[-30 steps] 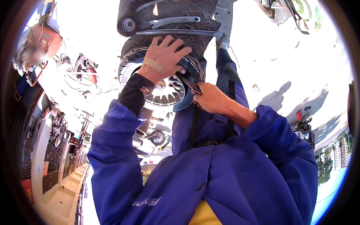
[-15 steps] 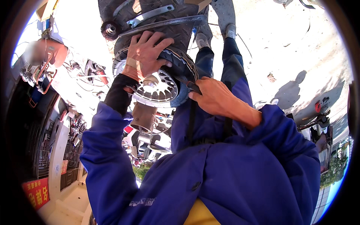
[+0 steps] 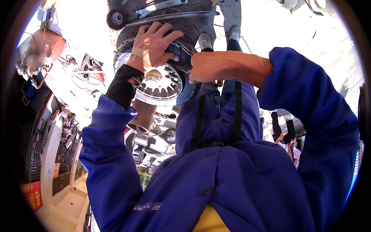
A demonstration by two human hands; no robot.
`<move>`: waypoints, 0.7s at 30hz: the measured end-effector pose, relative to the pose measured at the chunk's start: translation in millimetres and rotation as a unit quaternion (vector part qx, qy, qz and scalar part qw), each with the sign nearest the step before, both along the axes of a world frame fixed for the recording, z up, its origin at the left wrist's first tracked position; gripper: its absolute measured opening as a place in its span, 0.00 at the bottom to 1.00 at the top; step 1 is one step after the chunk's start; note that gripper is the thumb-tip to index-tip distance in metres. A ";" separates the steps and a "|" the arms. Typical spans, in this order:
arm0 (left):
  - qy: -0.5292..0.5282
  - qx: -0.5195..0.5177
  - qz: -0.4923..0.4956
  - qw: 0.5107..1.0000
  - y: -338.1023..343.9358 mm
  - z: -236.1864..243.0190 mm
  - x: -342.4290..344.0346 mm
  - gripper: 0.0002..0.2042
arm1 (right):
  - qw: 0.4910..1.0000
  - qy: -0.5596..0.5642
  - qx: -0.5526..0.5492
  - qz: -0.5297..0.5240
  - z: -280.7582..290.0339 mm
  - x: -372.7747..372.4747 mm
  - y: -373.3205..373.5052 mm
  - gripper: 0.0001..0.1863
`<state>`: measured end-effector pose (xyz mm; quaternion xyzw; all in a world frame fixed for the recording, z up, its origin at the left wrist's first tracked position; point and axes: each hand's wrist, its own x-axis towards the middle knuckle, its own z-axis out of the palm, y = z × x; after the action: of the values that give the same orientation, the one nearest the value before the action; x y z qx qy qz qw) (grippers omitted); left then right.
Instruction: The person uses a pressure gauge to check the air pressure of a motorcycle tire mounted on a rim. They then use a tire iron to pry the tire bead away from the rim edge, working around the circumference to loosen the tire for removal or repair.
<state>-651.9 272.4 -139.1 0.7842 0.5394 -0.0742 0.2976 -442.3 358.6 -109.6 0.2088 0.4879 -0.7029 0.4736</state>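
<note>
A black tyre (image 3: 189,91) on a pale spoked wheel rim (image 3: 177,82) lies in front of me. My left hand (image 3: 154,47) rests on the tyre's upper side with its fingers spread, a tan plaster on the wrist. At the tyre's right side my right hand (image 3: 205,66) is closed in a fist, knuckles upward. Between fist and rim shows a short dark piece of a tyre lever (image 3: 186,69); most of it is hidden inside my hand. Below the rim stands a brownish metal cylinder (image 3: 143,115).
Beyond the tyre, a dark textured surface (image 3: 154,29) bears a wrench (image 3: 160,7), a long metal bar (image 3: 174,18) and a round black brush-like piece (image 3: 116,19). Hoses and an orange-brown machine (image 3: 54,44) are at the left. Another person (image 3: 290,149) is at the right.
My right hand has turned over and swung up and slightly left, its elbow lifting outward, with the lever still in it. My left hand stays on the tyre.
</note>
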 end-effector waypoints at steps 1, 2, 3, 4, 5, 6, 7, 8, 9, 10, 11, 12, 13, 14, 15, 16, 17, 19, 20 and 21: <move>0.001 0.000 0.006 1.000 -3.5 -0.8 0.3 0.37 | 0.998 -0.050 -0.023 -0.025 10.7 -9.2 10.8 0.17; -0.001 0.002 0.002 1.000 -2.4 -2.4 -0.8 0.37 | 0.994 -0.090 -0.056 -0.031 4.3 -17.0 8.5 0.15; -0.003 0.004 -0.002 1.000 -1.2 -2.4 -1.1 0.37 | 0.991 -0.117 -0.059 -0.036 0.5 -22.7 7.7 0.14; 0.001 0.012 -0.008 1.000 0.8 -1.7 -0.8 0.37 | 0.987 -0.144 -0.062 -0.041 -3.1 -27.8 6.9 0.14; -0.005 0.013 -0.001 1.000 -1.4 -2.4 -0.6 0.37 | 0.983 -0.169 -0.067 -0.036 -4.9 -34.5 6.5 0.13; -0.012 0.014 0.006 1.000 -3.2 -4.0 -1.1 0.38 | 0.978 -0.196 -0.068 -0.025 -6.0 -39.0 6.3 0.11; -0.019 0.015 0.013 1.000 -5.5 -5.3 -1.2 0.38 | 0.978 -0.199 -0.063 -0.022 -5.4 -41.2 4.5 0.11; -0.018 0.020 0.026 0.999 -9.5 -4.1 -0.2 0.38 | 0.978 -0.200 -0.057 -0.014 -0.6 -42.8 3.1 0.11; -0.022 0.023 0.025 0.999 -8.5 -3.7 -0.4 0.38 | 0.978 -0.203 -0.048 -0.021 3.8 -41.1 2.8 0.11; -0.026 0.025 0.025 0.999 -8.4 -3.9 -0.7 0.38 | 0.974 -0.205 -0.076 -0.056 -4.1 -31.7 -9.1 0.12; -0.027 0.023 0.028 0.999 -8.9 -4.3 -0.6 0.37 | 0.978 -0.194 -0.059 -0.048 5.6 -34.9 -4.6 0.12; -0.023 0.005 0.027 0.999 -8.3 -3.7 0.1 0.36 | 0.977 -0.199 -0.050 -0.063 9.8 -35.4 -3.2 0.12; -0.025 0.007 0.028 0.999 -7.0 -3.4 -1.2 0.36 | 0.975 -0.204 -0.040 -0.078 12.4 -36.7 -2.4 0.12; -0.027 0.008 0.029 0.999 -7.1 -3.1 -1.5 0.36 | 0.972 -0.213 -0.048 -0.090 13.2 -38.8 -4.0 0.12; -0.029 0.009 0.030 0.999 -7.6 -3.3 -1.4 0.35 | 0.968 -0.222 -0.056 -0.103 13.1 -40.5 -6.3 0.12; -0.028 0.006 0.031 0.999 -8.7 -4.8 -0.5 0.35 | 0.964 -0.232 -0.064 -0.116 13.7 -42.2 -8.5 0.13; -0.030 0.013 0.033 0.999 -9.7 -6.1 -1.2 0.35 | 0.961 -0.238 -0.058 -0.126 18.3 -44.5 -10.2 0.13; -0.035 0.027 0.035 0.998 -12.7 -9.0 -2.6 0.35 | 0.956 -0.250 -0.046 -0.149 26.9 -49.3 -13.9 0.14; -0.032 0.028 0.032 0.999 -11.9 -9.4 -2.3 0.35 | 0.961 -0.231 -0.031 -0.149 24.3 -48.2 -20.5 0.16; -0.029 0.030 0.029 0.999 -11.3 -9.0 -1.9 0.35 | 0.959 -0.236 -0.031 -0.157 22.1 -46.4 -22.1 0.16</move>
<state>-653.8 261.1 -148.2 0.7787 0.5549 -0.0269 0.2917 -488.6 336.5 -87.6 0.4278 0.3016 -0.7138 0.4652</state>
